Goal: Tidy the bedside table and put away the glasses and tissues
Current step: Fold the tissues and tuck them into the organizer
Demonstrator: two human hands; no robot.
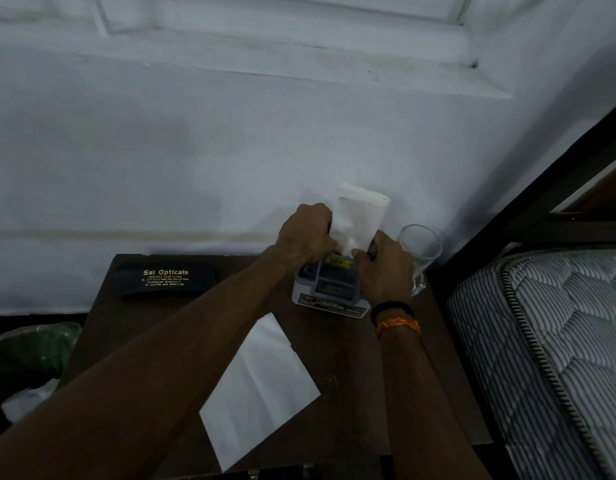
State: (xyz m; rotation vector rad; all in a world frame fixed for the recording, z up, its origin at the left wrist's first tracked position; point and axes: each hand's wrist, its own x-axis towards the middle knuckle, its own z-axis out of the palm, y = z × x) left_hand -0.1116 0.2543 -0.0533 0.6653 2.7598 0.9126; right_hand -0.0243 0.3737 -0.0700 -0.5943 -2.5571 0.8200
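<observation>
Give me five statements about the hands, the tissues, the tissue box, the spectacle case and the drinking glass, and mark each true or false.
1. Both the left hand and the right hand grip the folded tissues above the tissue box. True.
2. The spectacle case lies open. False: it is closed.
3. A flat tissue lies on the bedside table. True.
4. The drinking glass lies on the mattress. False: it stands on the table by the right hand.
5. The case lies right of the tissue box. False: left.

Table (351, 358): case (166, 277), tissue (261, 386), box (329, 289), glass (421, 258)
</observation>
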